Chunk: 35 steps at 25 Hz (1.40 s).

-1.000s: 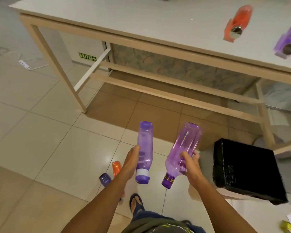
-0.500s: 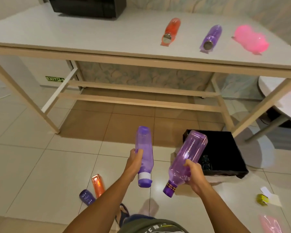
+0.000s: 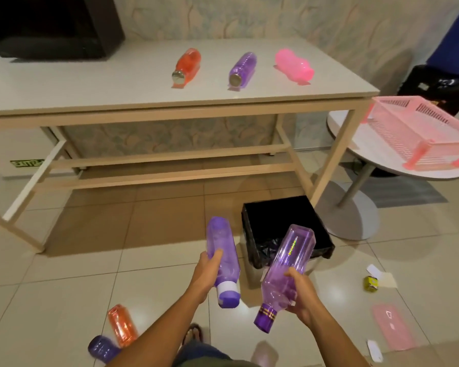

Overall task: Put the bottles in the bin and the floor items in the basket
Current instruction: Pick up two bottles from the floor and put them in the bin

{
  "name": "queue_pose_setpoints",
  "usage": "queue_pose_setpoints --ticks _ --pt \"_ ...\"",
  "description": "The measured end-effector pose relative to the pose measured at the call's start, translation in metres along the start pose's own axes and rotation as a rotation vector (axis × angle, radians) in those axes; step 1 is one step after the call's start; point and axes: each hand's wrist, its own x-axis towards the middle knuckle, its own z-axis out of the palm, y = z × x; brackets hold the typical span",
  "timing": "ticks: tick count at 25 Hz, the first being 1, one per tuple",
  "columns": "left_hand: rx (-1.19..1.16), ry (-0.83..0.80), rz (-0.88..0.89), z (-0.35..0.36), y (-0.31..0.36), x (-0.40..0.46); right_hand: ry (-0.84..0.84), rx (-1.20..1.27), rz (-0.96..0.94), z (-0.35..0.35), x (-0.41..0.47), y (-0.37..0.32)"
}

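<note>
Hands: left hand [image 3: 206,274] grips a purple bottle [image 3: 222,256], right hand [image 3: 301,296] another [image 3: 289,271].
Bin [image 3: 284,207]: no bottles visible inside.
Left: surface bottles, floor items.

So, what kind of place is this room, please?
Probably a room in a home or a staged test room: beige tiled floor, long white-topped wooden table, black lined bin, pink slatted plastic basket.

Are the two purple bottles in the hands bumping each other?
Apart. The head view shows floor tile between the left bottle and the right bottle.
</note>
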Motion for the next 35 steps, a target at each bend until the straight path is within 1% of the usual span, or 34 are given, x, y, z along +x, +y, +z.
queue_pose_setpoints --ticks 3,6,13,16,19,22,26,30,35 --pt "0.003 -0.013 -0.004 0.014 0.001 0.0 0.076 0.026 -0.008 -0.01 -0.003 0.006" --pt "0.026 -0.06 -0.006 0.037 0.005 0.007 0.146 0.095 0.016 -0.031 -0.003 0.012" --pt "0.043 -0.131 -0.026 0.091 0.018 0.03 0.23 0.162 0.048 -0.08 0.009 0.006" --pt "0.004 -0.166 -0.074 0.11 0.03 0.053 0.255 0.157 0.052 -0.092 0.028 -0.01" --pt "0.018 -0.205 -0.057 0.126 0.045 0.079 0.275 0.139 0.05 -0.096 0.052 -0.033" --pt "0.032 -0.205 -0.077 0.14 0.063 0.108 0.26 0.115 0.049 -0.093 0.081 -0.062" --pt "0.022 -0.217 -0.144 0.156 0.077 0.159 0.247 0.091 0.051 -0.085 0.12 -0.1" --pt "-0.014 -0.222 -0.25 0.167 0.095 0.194 0.242 0.091 0.066 -0.072 0.154 -0.128" --pt "-0.032 -0.194 -0.301 0.181 0.104 0.227 0.235 0.123 0.113 -0.063 0.184 -0.153"
